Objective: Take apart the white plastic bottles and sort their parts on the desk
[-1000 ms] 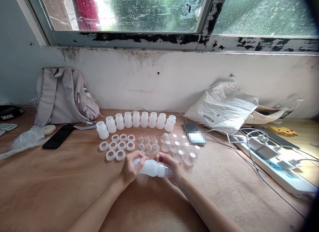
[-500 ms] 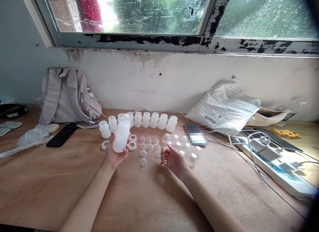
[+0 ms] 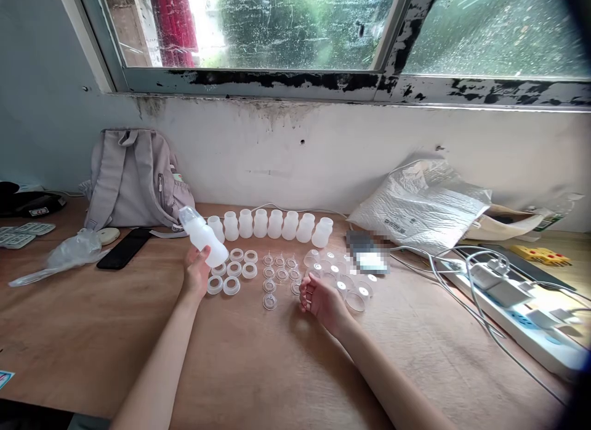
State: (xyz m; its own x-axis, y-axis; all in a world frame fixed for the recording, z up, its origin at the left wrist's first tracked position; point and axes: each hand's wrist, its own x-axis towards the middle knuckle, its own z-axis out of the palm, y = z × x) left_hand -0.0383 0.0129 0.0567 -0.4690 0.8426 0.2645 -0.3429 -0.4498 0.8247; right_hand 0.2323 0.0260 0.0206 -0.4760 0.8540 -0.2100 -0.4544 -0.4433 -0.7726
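- Fingers [image 3: 192,259] of my left hand [image 3: 196,275] grip a white bottle [image 3: 204,236], lifted and tilted towards the table's far left corner.
- My right hand [image 3: 319,297] rests loosely curled and empty beside the clear caps [image 3: 355,299].
- Bottles [image 3: 277,223] stand in a row behind the rings [image 3: 233,270].
- A backpack [image 3: 133,177] leans at the wooden table's [image 3: 92,331] far edge, under the window [image 3: 286,23].

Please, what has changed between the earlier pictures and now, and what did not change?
The right hand let go of the bottle and now sits open and empty beside the clear caps. The left hand, fingers closed on the bottle, carried it alone to the back left, near the left end of the bottle row, and it is now tilted. The rings and the backpack stayed in place.
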